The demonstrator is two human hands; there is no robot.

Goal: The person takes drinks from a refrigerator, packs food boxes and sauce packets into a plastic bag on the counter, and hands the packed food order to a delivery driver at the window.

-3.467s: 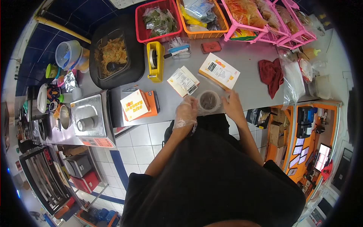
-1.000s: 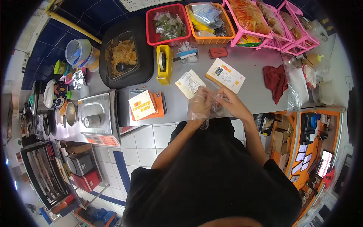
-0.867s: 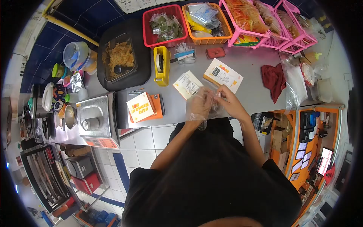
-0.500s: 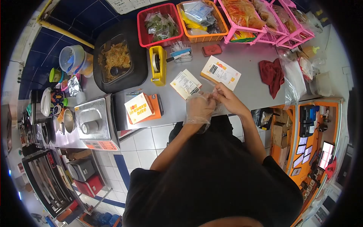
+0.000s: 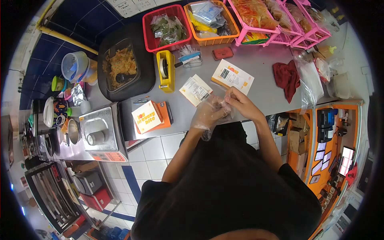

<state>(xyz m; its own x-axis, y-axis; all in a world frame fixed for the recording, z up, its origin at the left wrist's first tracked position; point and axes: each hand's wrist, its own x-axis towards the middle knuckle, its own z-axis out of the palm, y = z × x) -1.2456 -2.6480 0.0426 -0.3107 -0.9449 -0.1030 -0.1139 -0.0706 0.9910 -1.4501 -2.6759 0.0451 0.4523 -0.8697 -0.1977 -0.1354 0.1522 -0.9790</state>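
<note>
Right hand (image 5: 242, 103) pinched on clear plastic (image 5: 228, 111)

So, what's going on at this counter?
At the near edge of the metal counter, a person has the left hand, in a clear plastic glove, up against the bare right hand. Clear plastic shows between them, but what it is can't be made out. Two labelled boxes lie just beyond, right of a yellow tape dispenser.
</note>
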